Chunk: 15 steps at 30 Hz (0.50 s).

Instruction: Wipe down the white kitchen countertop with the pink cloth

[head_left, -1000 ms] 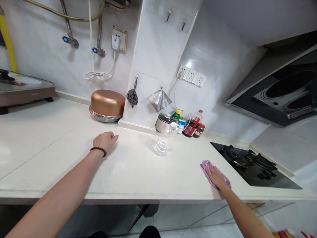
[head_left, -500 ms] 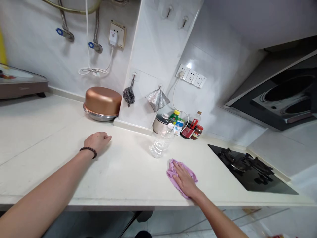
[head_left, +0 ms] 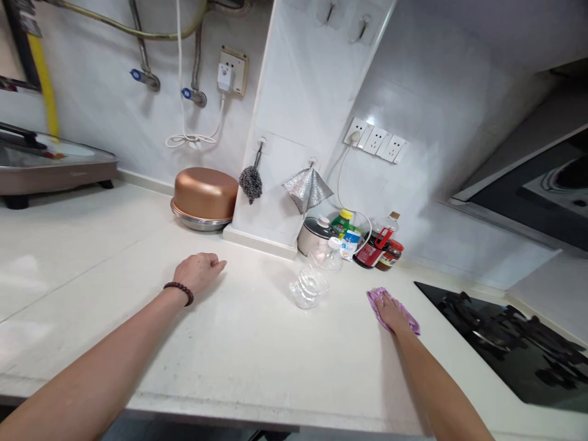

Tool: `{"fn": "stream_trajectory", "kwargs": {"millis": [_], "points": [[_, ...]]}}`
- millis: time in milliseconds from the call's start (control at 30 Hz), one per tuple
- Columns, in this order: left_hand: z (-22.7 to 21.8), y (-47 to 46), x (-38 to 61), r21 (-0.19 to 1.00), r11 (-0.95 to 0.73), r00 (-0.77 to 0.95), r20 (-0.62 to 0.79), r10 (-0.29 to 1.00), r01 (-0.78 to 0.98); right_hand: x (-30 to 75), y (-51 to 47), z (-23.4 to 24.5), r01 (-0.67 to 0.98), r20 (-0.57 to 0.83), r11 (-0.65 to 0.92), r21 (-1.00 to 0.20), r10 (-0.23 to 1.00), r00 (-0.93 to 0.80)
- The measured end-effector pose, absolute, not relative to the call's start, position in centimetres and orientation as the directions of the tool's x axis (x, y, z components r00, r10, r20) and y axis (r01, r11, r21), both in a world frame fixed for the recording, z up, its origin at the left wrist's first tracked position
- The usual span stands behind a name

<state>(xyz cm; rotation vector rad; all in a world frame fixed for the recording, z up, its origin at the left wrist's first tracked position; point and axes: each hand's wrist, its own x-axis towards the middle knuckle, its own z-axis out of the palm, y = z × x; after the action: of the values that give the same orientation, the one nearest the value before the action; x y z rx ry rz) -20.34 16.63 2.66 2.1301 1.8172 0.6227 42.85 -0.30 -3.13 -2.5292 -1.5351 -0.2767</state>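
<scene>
My right hand (head_left: 392,311) presses a purple cloth (head_left: 408,317) against the white countertop (head_left: 257,361), with the cloth's crumpled edges showing around the fingers. To its left a clear plastic bottle (head_left: 312,282) with a white cap stands on the counter. My left hand (head_left: 196,273) rests on the counter in a loose fist, thumb side toward the bottle, with nothing visible in it. A dark bead bracelet (head_left: 180,293) circles the left wrist. The inner fingers of the left hand are hidden.
A black gas stove (head_left: 500,343) lies to the right. Along the wall stand a lidded pot (head_left: 312,237), a red-labelled jar (head_left: 369,252) and other seasonings. A copper-coloured pan (head_left: 206,191) sits upside down on a metal basin. An electric pan (head_left: 59,174) is at far left.
My right hand has slid the cloth away from me and to the right, nearer the stove. The left hand stays put on the counter, while the whole view has shifted slightly.
</scene>
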Motion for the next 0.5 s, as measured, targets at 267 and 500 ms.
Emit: {"fn": "stream_trajectory", "kwargs": {"millis": [267, 500], "points": [[2.5, 16.5, -20.2, 0.442, -0.179, 0.115, 0.167, 0.979, 0.879, 38.1, 10.8, -3.4, 0.903, 0.181, -0.408, -0.132, 0.886, 0.427], [2.4, 16.7, -20.6, 0.459, -0.134, 0.082, 0.132, 0.988, 0.878, 33.1, 10.7, -3.9, 0.959, 0.128, -0.235, -0.157, 0.958, 0.255]]}}
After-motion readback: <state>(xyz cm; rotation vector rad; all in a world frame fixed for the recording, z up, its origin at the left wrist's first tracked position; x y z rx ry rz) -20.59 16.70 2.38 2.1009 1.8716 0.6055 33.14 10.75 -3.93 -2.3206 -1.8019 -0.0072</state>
